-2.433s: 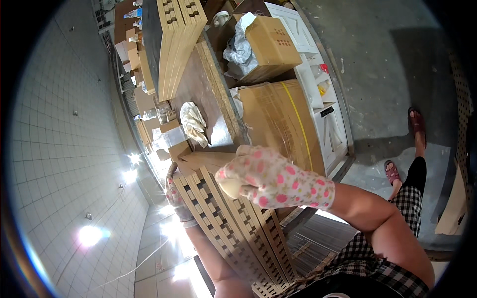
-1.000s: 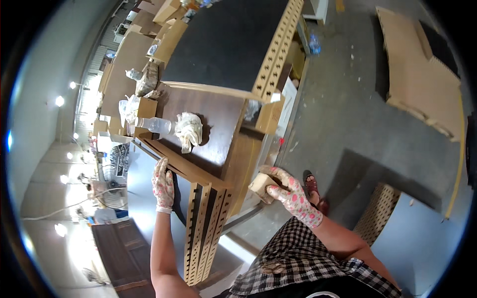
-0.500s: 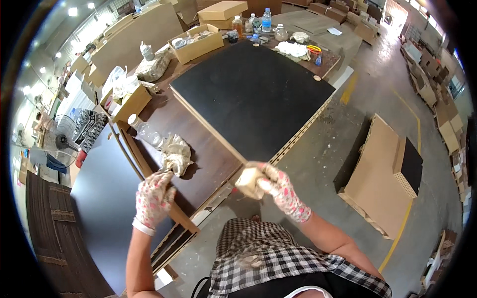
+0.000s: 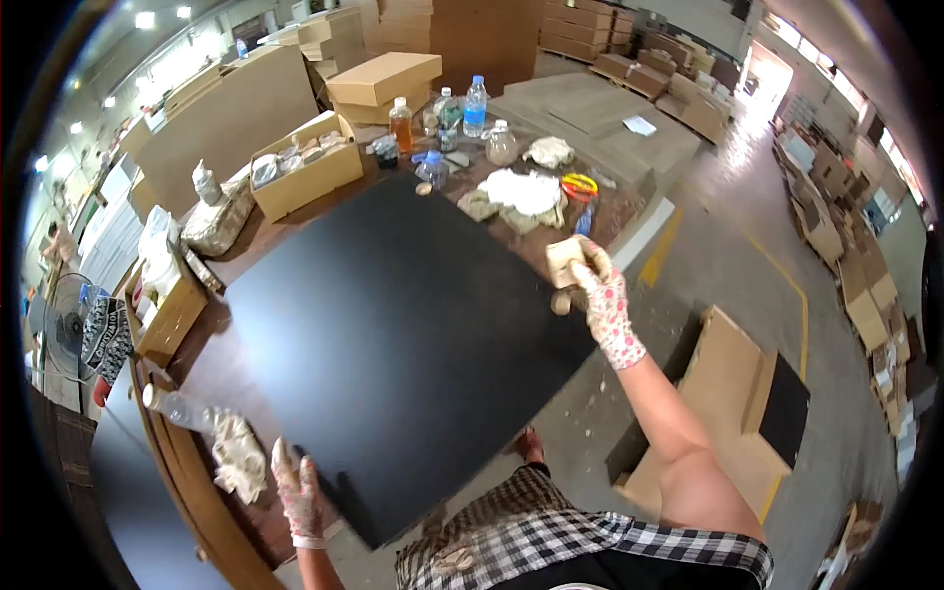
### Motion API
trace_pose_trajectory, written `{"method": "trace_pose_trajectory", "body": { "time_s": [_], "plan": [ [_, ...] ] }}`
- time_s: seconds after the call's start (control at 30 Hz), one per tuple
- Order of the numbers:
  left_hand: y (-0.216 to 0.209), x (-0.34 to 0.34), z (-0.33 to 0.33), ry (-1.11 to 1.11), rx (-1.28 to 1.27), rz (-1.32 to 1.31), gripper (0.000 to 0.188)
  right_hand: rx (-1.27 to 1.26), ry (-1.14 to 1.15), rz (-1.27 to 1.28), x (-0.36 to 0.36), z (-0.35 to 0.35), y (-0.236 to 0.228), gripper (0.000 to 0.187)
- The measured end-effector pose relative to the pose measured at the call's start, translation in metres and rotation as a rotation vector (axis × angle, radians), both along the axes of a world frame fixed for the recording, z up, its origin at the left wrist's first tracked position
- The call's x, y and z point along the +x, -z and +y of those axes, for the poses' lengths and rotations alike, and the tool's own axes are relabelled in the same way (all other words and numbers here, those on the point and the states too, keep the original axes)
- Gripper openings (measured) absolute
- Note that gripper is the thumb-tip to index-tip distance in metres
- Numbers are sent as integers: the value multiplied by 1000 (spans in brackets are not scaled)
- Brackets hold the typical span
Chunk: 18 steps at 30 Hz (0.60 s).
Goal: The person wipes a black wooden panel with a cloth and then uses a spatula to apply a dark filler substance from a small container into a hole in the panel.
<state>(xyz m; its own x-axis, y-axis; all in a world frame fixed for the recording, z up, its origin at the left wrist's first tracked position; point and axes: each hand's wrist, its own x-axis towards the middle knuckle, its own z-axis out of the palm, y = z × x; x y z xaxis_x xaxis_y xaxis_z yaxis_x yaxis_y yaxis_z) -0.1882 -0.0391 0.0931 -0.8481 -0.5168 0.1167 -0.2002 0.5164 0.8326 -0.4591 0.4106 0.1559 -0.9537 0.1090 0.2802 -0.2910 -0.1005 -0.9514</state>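
A large black panel [image 4: 393,324] lies across the brown worktable in front of me. My right hand [image 4: 608,300], in a white glove with pink dots, is closed on a cream-coloured cloth wad [image 4: 564,258] over the panel's far right corner. At the panel's near left edge is my left hand [image 4: 300,500], in a matching glove, fingers stretched out with nothing in them. A crumpled beige rag [image 4: 239,457] lies just left of it. Next to that rag, a clear plastic bottle [image 4: 182,408] rests on its side. A small round wooden-looking spot [image 4: 424,190] shows at the panel's far edge.
Bottles, including a blue-labelled one [image 4: 475,106], stand beyond the panel beside an open carton [image 4: 305,167]. White rags [image 4: 521,194] and yellow-handled scissors [image 4: 580,185] lie at the far right. Brown boards [image 4: 688,413] stand low on the right. A fan [image 4: 71,320] is at left.
My right hand has moved from the panel's near corner to its far right corner with the cloth wad. My left hand has shifted to the panel's left edge, fingers now stretched; my view has turned.
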Motion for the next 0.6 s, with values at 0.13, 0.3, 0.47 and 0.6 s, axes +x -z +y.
{"method": "trace_pose_trajectory", "body": {
  "time_s": [0.13, 0.3, 0.47, 0.6],
  "plan": [
    [10, -44, 39, -245, -416, -352, 64, 231, 96, 18, -155, 101, 33, 52],
    [4, -59, 57, -479, -513, -446, 57, 874, 343, 165, -322, 128, 17, 50],
    [-4, -65, 64, -519, -530, -465, 54, 1119, 430, 244, -454, 130, 31, 48],
    [-6, -55, 60, -581, -531, -512, 53, 1362, 384, 173, -491, 100, 46, 54]
  ]
}}
